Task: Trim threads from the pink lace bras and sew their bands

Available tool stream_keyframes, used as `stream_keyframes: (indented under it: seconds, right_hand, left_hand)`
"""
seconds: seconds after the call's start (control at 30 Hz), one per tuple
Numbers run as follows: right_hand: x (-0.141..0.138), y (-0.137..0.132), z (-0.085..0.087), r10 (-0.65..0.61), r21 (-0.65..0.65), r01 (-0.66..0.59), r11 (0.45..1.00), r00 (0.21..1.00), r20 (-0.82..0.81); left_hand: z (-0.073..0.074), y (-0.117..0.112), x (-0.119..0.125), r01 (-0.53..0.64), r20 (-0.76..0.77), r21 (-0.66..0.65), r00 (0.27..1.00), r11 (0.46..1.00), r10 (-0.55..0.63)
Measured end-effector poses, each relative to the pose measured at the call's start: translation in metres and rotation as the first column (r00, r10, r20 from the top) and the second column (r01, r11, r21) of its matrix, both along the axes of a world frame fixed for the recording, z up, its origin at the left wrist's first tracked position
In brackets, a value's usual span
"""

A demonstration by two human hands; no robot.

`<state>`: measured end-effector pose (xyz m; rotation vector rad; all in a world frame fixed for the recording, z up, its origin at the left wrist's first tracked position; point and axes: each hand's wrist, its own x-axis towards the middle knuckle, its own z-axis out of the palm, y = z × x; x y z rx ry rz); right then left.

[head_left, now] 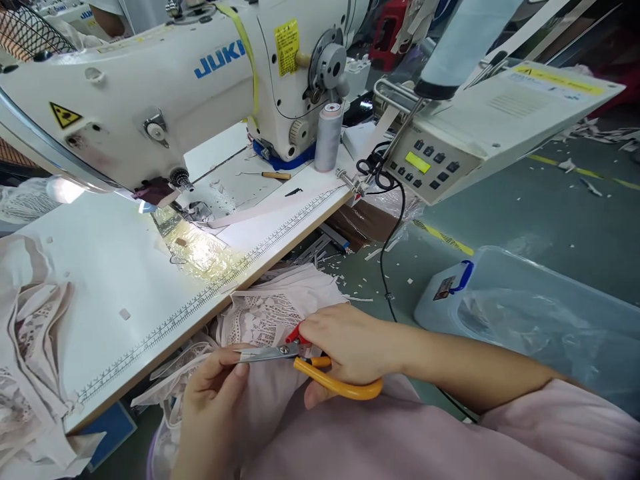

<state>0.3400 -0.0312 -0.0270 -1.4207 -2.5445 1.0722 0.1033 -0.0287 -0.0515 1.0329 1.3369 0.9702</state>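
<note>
My right hand [350, 347] is closed around the scissors [345, 387], which have an orange loop handle and red on the other handle. Their metal blades point left, toward the fingertips of my left hand [215, 393]. That hand is pinched at the blade tips; a small pale bit shows there, too hidden to name. Pale pink lace garment pieces [270, 307] lie over my lap behind the scissors, below the table edge.
A white JUKI sewing machine [150, 87] stands on the white table [120, 267], whose front edge carries a printed ruler. More lace pieces [35, 360] hang at the left. A thread cone [329, 137], a control box [450, 147] and a clear plastic bin [540, 280] are rightward.
</note>
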Motion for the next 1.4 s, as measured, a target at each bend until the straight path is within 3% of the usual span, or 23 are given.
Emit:
stream_keyframes:
  seconds: [0.5, 0.67, 0.9, 1.1, 1.3, 1.4]
  right_hand:
    - [0.004, -0.001, 0.004, -0.018, -0.017, 0.017, 1.000, 0.999, -0.043]
    - [0.002, -0.002, 0.007, 0.002, -0.043, 0.000, 0.999, 1.000, 0.030]
    - [0.001, -0.005, 0.004, -0.053, -0.141, 0.055, 0.988, 0.998, 0.018]
    - [0.002, -0.007, -0.001, -0.070, -0.120, 0.071, 0.990, 0.997, 0.016]
    - [0.006, -0.007, -0.004, -0.244, 0.014, 0.248, 0.969, 0.960, -0.137]
    - [0.002, -0.003, -0.001, -0.246, 0.058, 0.273, 0.960, 0.926, -0.285]
  left_hand:
    - [0.006, 0.003, 0.005, 0.059, -0.028, 0.051, 0.998, 0.997, -0.058]
    - [0.007, 0.003, 0.006, 0.067, -0.017, 0.065, 0.998, 0.996, -0.066]
    - [0.003, 0.002, 0.001, 0.078, -0.028, -0.006, 0.997, 0.997, -0.078]
    - [0.010, 0.001, 0.009, 0.085, -0.088, -0.019, 0.992, 0.996, -0.086]
    - [0.018, -0.001, 0.014, 0.128, -0.104, 0.006, 0.987, 0.992, -0.126]
    - [0.019, -0.003, 0.015, 0.125, -0.085, 0.032, 0.989, 0.992, -0.122]
